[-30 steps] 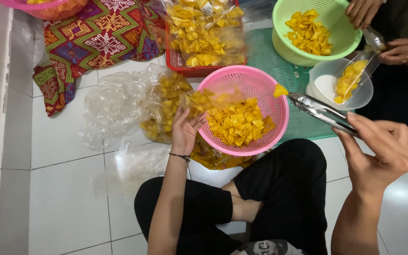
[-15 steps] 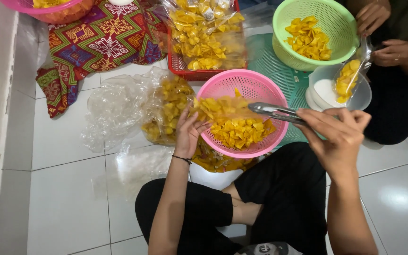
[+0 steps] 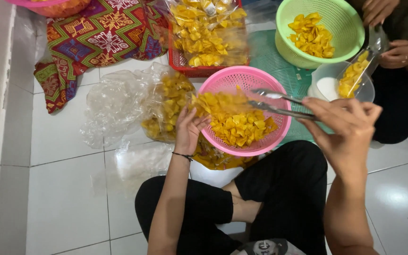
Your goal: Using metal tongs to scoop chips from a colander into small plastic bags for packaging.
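1. My right hand [image 3: 343, 127] grips one pair of metal tongs [image 3: 279, 104], fingers closed around the handle, at the right of centre in the frame; the tips reach left over the pink basket [image 3: 223, 80].
2. My left hand [image 3: 190, 127] rests on the near-left rim of that basket, fingers curled loosely over the edge and touching the yellow chips [image 3: 237, 123] heaped inside; it holds nothing I can make out.
3. Half a second ago the tongs sat further right, over the basket's far side; now their tips lie deeper over the chips, nearer my left hand. A second ago they were outside the rim with one chip pinched.
4. The pink basket sits on the tiled floor [image 3: 62, 198], centre frame, just above my crossed legs.
5. Counted: two colander baskets in full view, the pink one and a green basket [image 3: 341, 19] upper right, both holding chips; one red crate [image 3: 185, 63] behind; one clear plastic bag [image 3: 119, 104] of chips at left.
6. Another person's two hands [image 3: 402, 52] work at the upper right edge, filling a small clear pouch [image 3: 355, 73] above a white bowl [image 3: 324, 85].
7. A patterned cloth [image 3: 95, 38] lies upper left.
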